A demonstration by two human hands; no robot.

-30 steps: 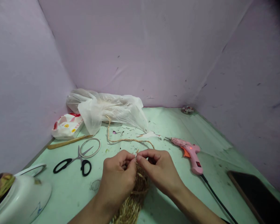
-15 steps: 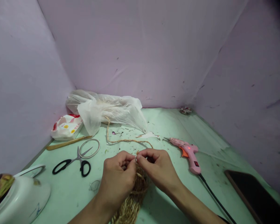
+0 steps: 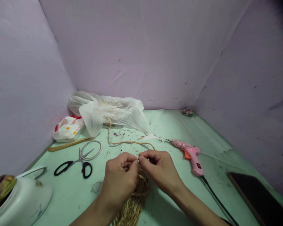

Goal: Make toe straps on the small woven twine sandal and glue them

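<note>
My left hand (image 3: 121, 175) and my right hand (image 3: 159, 169) meet at the fingertips, each closed in a pinch. Between them shows a small pale tip, which looks like the end of a braided straw cord (image 3: 129, 142). This cord runs from the white plastic bag across the table and passes behind my right hand. Under both hands lies a thick bundle of brown straw strands (image 3: 132, 204), partly hidden by my left hand and wrist. What exactly the fingertips press together is too small to see clearly.
Left of my hands lie black-handled scissors (image 3: 81, 160), opened, a ring (image 3: 100, 150), a bamboo strip (image 3: 68, 145) and a white pot (image 3: 35, 201). At the back are a plastic bag (image 3: 122, 110) and a tissue pack (image 3: 69, 128). A pink glue gun (image 3: 191, 153) and a phone (image 3: 254, 194) lie right.
My hands keep the same pinch in nearly the same place. The whole view has shifted very slightly; nothing on the table has visibly moved.
</note>
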